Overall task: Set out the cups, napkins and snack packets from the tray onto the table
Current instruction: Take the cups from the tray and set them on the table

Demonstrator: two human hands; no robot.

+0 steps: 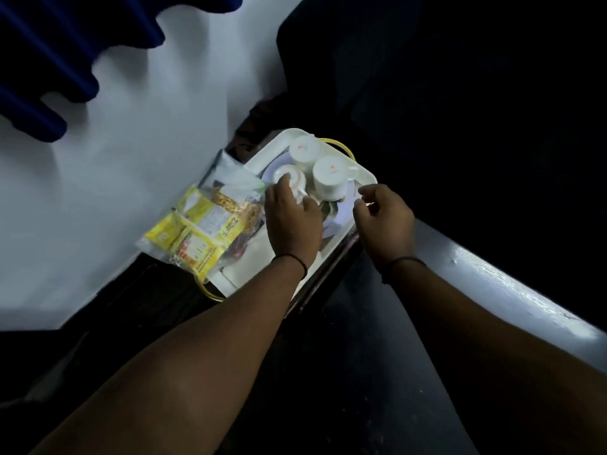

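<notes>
Left hand [292, 221] fingers pinch upturned cup [290, 178] | right hand [382, 218] fingers loosely curled, holding nothing

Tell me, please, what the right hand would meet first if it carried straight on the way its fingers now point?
Probably the nearest upturned white cup: the right hand hovers with fingers aimed up-left toward it, though depth is unclear.

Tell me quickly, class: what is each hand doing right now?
Left hand: fingers curled on the nearest upturned cup.
Right hand: loosely curled, holding nothing visible.
</notes>
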